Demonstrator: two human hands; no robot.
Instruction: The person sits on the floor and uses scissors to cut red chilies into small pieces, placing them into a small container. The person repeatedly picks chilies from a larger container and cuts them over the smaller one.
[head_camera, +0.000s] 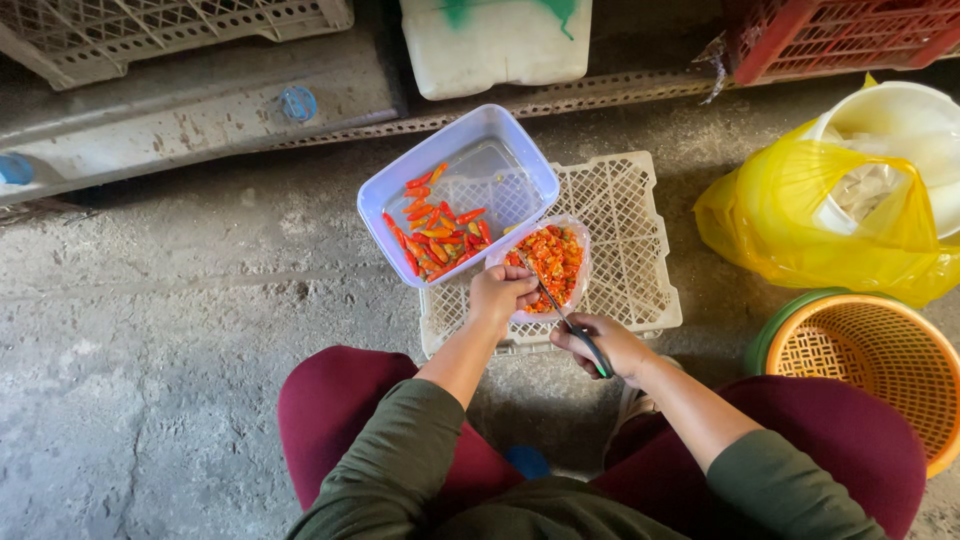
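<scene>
A tub of whole chillies sits tilted on a crate. The left hand has its fingers closed on a bowl of cut chillies; the right hand grips scissors over it.

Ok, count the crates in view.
3. A grey crate top left, a red crate top right, and a cream crate upturned under the chilli containers. Others may lie off-frame.
</scene>
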